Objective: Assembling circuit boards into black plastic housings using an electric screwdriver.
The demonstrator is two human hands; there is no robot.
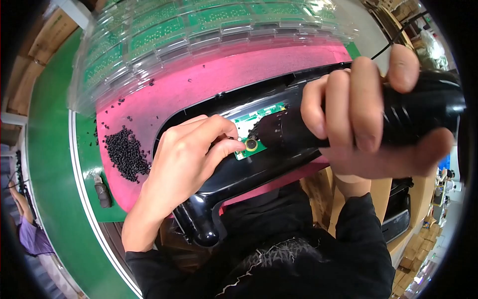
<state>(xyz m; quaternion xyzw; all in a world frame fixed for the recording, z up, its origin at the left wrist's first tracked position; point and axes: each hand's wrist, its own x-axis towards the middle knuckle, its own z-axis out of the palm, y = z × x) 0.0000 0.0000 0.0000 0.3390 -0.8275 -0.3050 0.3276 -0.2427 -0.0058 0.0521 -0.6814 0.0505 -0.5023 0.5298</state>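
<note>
A green circuit board (242,154) lies in a long glossy black plastic housing (239,174), whose rounded arm juts out toward me at the lower left. Thumb and index finger of my left hand (181,157) are pinched together at the board's left edge, beside a round black component with a gold rim (251,145). Whatever they pinch is hidden or too small to name. My right hand (353,107), partly blurred, has its fingers wrapped over a thick black cylindrical tool (289,129). The tool's end is over the board and covers its right part; its tip cannot be made out.
A heap of small black screws (125,154) lies on the pink mat (224,65), with loose ones scattered around. Stacked clear trays (189,30) of green boards stand behind. A small dark object (102,192) rests at left. Cardboard (376,192) is at right; another person (32,231) sits far left.
</note>
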